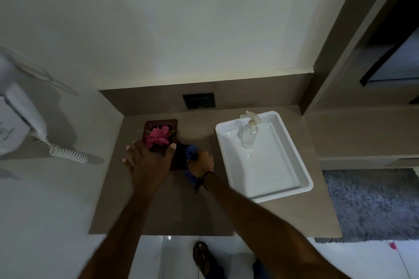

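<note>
My right hand (200, 163) clenched round cloth (190, 152): soft, light, bunched, pressed on counter (181, 210) just right of my left hand (147, 161). Left hand grips tray (158, 122) near end. Tray stiff; flowers (157, 137) fragile.

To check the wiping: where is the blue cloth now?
Head view, centre: the right hand grips the blue cloth at the counter, between the wooden flower tray and the white tray.
</note>
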`<state>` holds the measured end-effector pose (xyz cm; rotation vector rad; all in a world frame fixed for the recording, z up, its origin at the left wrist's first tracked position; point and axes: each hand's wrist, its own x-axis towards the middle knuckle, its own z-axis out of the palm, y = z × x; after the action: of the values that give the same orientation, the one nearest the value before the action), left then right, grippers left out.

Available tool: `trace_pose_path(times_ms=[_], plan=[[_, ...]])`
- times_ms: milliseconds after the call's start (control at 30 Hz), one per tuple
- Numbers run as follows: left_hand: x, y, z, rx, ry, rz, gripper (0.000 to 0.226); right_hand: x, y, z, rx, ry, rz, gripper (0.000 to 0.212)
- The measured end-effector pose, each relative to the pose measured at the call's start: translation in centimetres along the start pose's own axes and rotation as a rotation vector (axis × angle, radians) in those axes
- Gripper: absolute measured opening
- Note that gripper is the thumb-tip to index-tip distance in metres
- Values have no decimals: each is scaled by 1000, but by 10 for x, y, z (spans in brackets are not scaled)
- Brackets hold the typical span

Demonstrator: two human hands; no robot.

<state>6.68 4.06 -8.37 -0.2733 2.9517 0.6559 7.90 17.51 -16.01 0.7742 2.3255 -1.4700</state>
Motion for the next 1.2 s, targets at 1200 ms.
trace_pose_path(times_ms=[1200], plan=[[-100,83,86,-997,-412,123,61,-46,53,-197,714,-329,175,14]])
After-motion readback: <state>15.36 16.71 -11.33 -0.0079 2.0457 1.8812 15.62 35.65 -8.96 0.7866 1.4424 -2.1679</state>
